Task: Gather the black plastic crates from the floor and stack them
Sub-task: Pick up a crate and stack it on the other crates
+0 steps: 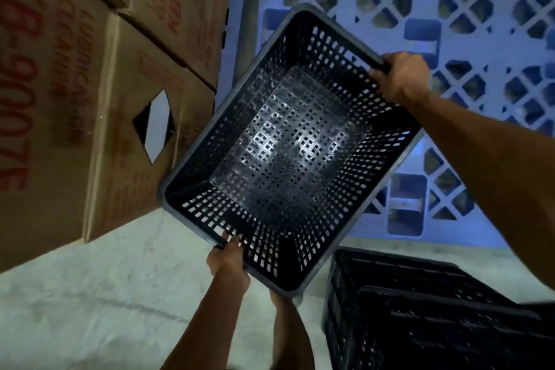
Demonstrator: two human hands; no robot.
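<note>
Your left hand [228,258], at lower centre of the frame, is curling its fingers over the near rim of the black perforated plastic crate [288,147], gripping it. Your right hand [401,78], at right of centre, is clenching the far rim. You are holding the crate tilted in mid-frame, clear of the pale concrete floor [90,294], its open top facing you. More black plastic crates [420,309] are sitting nested at lower right. Brown cardboard boxes with red lettering [75,84] are filling the left side, and a blue lattice plastic pallet [450,9] is standing across the upper right.
</note>
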